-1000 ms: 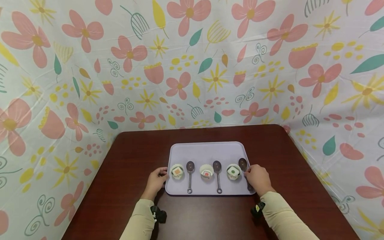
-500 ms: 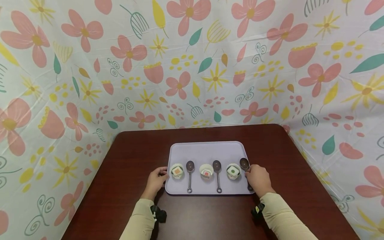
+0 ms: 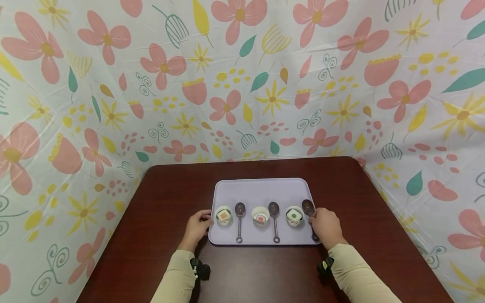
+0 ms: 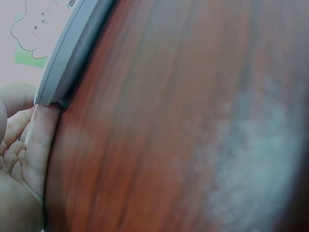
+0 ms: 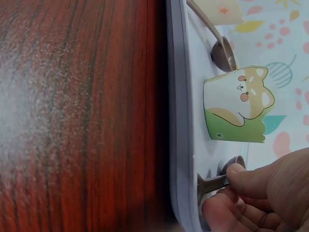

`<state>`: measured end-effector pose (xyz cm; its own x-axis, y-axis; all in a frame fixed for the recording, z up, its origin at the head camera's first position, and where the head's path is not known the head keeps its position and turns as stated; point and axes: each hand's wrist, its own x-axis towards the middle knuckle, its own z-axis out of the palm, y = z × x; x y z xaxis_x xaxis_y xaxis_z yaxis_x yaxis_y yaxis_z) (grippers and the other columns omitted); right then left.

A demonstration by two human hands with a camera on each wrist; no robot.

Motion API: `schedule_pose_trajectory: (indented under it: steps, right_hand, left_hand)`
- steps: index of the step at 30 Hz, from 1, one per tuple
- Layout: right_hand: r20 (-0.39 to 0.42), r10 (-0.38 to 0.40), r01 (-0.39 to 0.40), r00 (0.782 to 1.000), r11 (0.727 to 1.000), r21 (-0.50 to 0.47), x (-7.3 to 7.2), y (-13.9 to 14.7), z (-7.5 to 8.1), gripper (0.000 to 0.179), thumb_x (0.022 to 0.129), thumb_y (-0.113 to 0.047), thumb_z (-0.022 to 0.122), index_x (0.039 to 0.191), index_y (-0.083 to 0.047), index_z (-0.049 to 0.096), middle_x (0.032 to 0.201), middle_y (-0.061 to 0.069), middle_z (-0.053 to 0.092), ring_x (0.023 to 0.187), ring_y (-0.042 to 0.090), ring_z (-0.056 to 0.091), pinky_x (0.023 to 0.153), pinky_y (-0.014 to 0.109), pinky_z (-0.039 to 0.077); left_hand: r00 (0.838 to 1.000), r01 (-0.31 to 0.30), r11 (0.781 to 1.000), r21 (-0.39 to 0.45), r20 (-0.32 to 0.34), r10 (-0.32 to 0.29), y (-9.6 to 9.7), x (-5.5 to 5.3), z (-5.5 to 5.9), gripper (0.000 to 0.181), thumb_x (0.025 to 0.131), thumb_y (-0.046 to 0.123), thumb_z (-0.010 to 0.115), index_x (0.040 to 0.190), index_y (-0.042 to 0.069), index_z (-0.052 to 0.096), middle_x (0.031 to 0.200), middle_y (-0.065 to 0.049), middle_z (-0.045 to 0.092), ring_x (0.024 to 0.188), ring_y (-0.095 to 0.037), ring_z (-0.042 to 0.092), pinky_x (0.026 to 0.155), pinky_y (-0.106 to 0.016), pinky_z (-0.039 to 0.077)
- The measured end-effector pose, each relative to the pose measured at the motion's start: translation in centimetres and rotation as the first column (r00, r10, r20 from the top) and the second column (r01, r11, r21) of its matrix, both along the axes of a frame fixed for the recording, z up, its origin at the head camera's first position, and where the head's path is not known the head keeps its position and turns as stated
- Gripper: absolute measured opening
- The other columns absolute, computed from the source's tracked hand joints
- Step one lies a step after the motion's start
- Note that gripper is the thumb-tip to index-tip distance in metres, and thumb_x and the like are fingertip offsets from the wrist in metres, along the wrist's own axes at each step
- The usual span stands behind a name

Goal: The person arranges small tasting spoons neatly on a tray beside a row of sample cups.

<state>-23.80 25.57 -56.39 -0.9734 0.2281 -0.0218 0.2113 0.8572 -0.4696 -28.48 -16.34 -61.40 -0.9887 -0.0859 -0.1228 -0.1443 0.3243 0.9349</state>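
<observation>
A pale lilac tray [image 3: 261, 191] lies on the table. My left hand [image 3: 197, 228] grips its left rim, a finger showing beneath the rim [image 4: 58, 63] in the left wrist view. At the tray's right edge, my right hand [image 3: 326, 227] pinches the handle of a brown round-bowled spoon [image 5: 212, 183] between thumb and fingers. Two similar spoons, the left [image 3: 239, 210] and middle [image 3: 274, 209] ones, lie between three paper cups: left [image 3: 224, 216], middle [image 3: 260, 215] and right [image 3: 294, 216]. Each cup contains a small white piece topped with orange, red or green. The right cup carries a cartoon dog.
The dark red-brown wooden table [image 3: 174, 189] extends around the tray. A flowered cloth [image 3: 242, 84] hangs behind it and along both sides. Black wrist cameras are strapped on the left [image 3: 200, 270] and right [image 3: 326, 266] sleeves.
The right spoon's bowl has shifted slightly right and its handle has turned a little in the right hand. The left hand and tray stay nearly still.
</observation>
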Motion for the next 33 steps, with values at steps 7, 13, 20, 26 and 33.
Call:
schedule_pose_trajectory:
  steps: [7, 13, 20, 26, 33]
  right_hand:
    - [-0.021, 0.013, -0.014, 1.000, 1.000, -0.016, 0.1, 0.9, 1.2, 0.020, 0.087, -0.020, 0.061, 0.073, -0.006, 0.061, 0.060, 0.003, 0.055, 0.054, 0.019, 0.051, 0.046, 0.032, 0.041]
    - [0.066, 0.045, -0.035, 0.997, 0.989, -0.145, -0.4, 2.3, 3.3, 0.030, 0.092, -0.030, 0.054, 0.089, -0.001, 0.062, 0.060, 0.004, 0.057, 0.051, 0.016, 0.055, 0.045, 0.030, 0.045]
    - [0.060, 0.092, -0.078, 0.994, 0.978, -0.195, -2.8, 5.6, 7.0, 0.032, 0.094, -0.029, 0.049, 0.080, -0.003, 0.062, 0.066, 0.009, 0.062, 0.056, 0.020, 0.060, 0.051, 0.034, 0.050]
    - [0.093, 0.138, -0.123, 0.986, 0.981, -0.151, -4.6, 8.0, 9.3, 0.032, 0.096, -0.026, 0.046, 0.085, 0.000, 0.062, 0.072, 0.012, 0.063, 0.060, 0.025, 0.062, 0.050, 0.033, 0.051]
    - [0.079, 0.249, -0.245, 0.965, 0.968, -0.059, -5.1, 11.2, 13.5, 0.026, 0.096, -0.016, 0.044, 0.085, 0.004, 0.056, 0.065, 0.009, 0.057, 0.050, 0.020, 0.055, 0.046, 0.033, 0.047]
  left_hand:
    - [0.999, 0.030, 1.000, -0.004, 0.040, -0.030, -0.4, -0.2, 0.7, 0.033, 0.083, 0.011, 0.065, 0.116, 0.009, 0.061, 0.102, -0.009, 0.057, 0.085, -0.021, 0.058, 0.059, -0.035, 0.054]
    - [0.997, 0.003, 0.995, 0.104, 0.079, -0.012, -3.1, 0.3, 1.2, 0.030, 0.087, 0.010, 0.059, 0.117, 0.003, 0.058, 0.098, -0.016, 0.058, 0.073, -0.024, 0.062, 0.056, -0.039, 0.054]
    - [0.997, 0.050, 0.996, -0.072, 0.061, -0.045, -7.0, -0.7, 4.2, 0.034, 0.090, 0.017, 0.056, 0.121, 0.003, 0.056, 0.107, -0.017, 0.058, 0.072, -0.025, 0.061, 0.054, -0.038, 0.053]
    - [0.994, 0.111, 0.953, -0.280, 0.053, -0.100, -9.4, -2.1, 8.8, 0.034, 0.093, 0.022, 0.051, 0.123, 0.006, 0.053, 0.103, -0.018, 0.058, 0.079, -0.028, 0.060, 0.058, -0.038, 0.052]
    - [0.986, 0.144, 0.816, -0.561, 0.008, -0.168, -10.5, -3.6, 15.0, 0.034, 0.095, 0.030, 0.048, 0.123, 0.011, 0.053, 0.113, -0.016, 0.056, 0.080, -0.025, 0.058, 0.061, -0.038, 0.048]
